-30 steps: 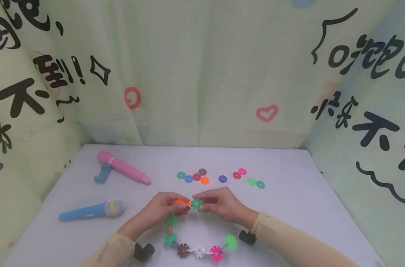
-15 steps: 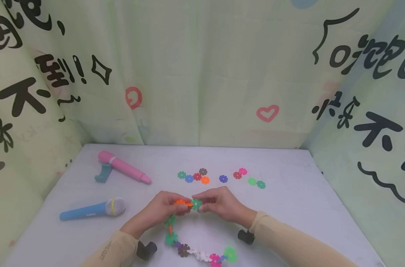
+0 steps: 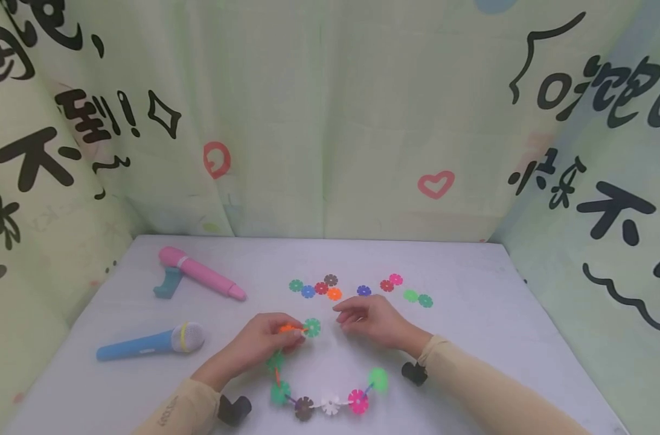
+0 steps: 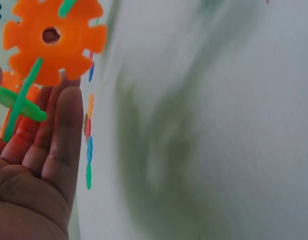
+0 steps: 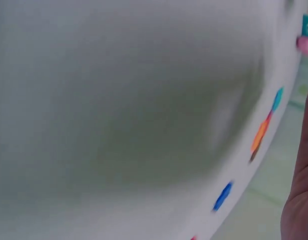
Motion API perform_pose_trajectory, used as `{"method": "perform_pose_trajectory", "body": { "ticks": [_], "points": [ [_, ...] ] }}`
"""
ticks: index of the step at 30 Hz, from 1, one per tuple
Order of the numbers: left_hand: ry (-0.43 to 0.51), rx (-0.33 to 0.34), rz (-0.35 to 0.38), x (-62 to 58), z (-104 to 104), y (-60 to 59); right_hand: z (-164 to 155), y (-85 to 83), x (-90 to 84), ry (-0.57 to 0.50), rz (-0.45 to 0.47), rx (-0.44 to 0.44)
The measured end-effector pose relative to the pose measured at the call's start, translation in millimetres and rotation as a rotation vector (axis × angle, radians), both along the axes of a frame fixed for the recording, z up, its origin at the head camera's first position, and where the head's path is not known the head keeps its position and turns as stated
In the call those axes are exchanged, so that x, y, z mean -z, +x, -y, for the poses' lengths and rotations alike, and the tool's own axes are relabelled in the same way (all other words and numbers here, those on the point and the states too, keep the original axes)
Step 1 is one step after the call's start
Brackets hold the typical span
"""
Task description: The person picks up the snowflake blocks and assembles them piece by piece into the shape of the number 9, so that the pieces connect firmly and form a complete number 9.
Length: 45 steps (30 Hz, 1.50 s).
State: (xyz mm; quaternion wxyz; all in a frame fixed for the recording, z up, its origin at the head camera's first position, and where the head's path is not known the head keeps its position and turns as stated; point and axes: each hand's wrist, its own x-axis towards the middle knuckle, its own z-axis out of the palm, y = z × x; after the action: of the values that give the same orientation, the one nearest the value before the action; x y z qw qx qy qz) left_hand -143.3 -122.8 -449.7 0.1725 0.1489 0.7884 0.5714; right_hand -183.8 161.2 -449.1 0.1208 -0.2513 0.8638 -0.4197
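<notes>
A chain of notched plastic snowflake discs point(image 3: 358, 402) hangs in a curve from my left hand point(image 3: 264, 337). The hand pinches it by an orange disc point(image 3: 287, 328), partly covered by the fingers. Just past the fingertips a green disc point(image 3: 311, 327) forms that end of the chain; a bright green disc point(image 3: 379, 380) forms the other. Close up in the left wrist view, an orange disc point(image 4: 76, 37) has green discs slotted into it. My right hand point(image 3: 381, 325) is held apart, to the right of the green end disc, with nothing in its fingers.
Several loose discs point(image 3: 334, 293) lie towards the back of the white table point(image 3: 471, 290). At the left are a blue toy microphone point(image 3: 139, 345), a pink one point(image 3: 205, 273) and a small teal piece point(image 3: 168, 283). A printed curtain point(image 3: 319, 121) surrounds the table.
My right hand has let go of the green end disc and drawn back to the right. The left hand still holds the chain, whose lower part has swung slightly.
</notes>
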Motion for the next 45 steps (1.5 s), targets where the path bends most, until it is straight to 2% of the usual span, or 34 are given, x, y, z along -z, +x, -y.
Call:
{"method": "perform_pose_trajectory", "body": {
  "ticks": [5, 8, 14, 18, 22, 29, 36, 45],
  "points": [
    [0.011, -0.020, 0.003, -0.5, 6, 2.0, -24, -15.0, 8.0, 0.094, -0.028, 0.156],
    [0.003, -0.032, 0.006, 0.4, 7, 2.8, -32, -21.9, 12.8, 0.136, -0.029, 0.206],
    [-0.012, -0.047, 0.029, 4.6, 9, 1.9, -36, -31.1, 13.9, 0.190, -0.084, 0.228],
    [-0.016, -0.044, 0.036, 5.3, 9, 1.4, -38, -37.3, 13.0, 0.288, -0.129, 0.269],
    [-0.030, -0.033, 0.022, 3.9, 9, 2.2, -39, -41.4, 13.2, 0.368, -0.143, 0.269],
    [-0.052, -0.020, -0.005, 2.9, 10, 2.2, -37, -41.9, 8.1, 0.383, -0.142, 0.222],
    [-0.078, -0.022, 0.006, 1.4, 8, 1.3, -37, -47.8, 9.4, 0.401, -0.071, 0.243],
    [-0.056, -0.039, -0.001, 0.4, 7, 4.0, -34, -38.6, 6.0, 0.312, 0.002, 0.268]
  ]
}}
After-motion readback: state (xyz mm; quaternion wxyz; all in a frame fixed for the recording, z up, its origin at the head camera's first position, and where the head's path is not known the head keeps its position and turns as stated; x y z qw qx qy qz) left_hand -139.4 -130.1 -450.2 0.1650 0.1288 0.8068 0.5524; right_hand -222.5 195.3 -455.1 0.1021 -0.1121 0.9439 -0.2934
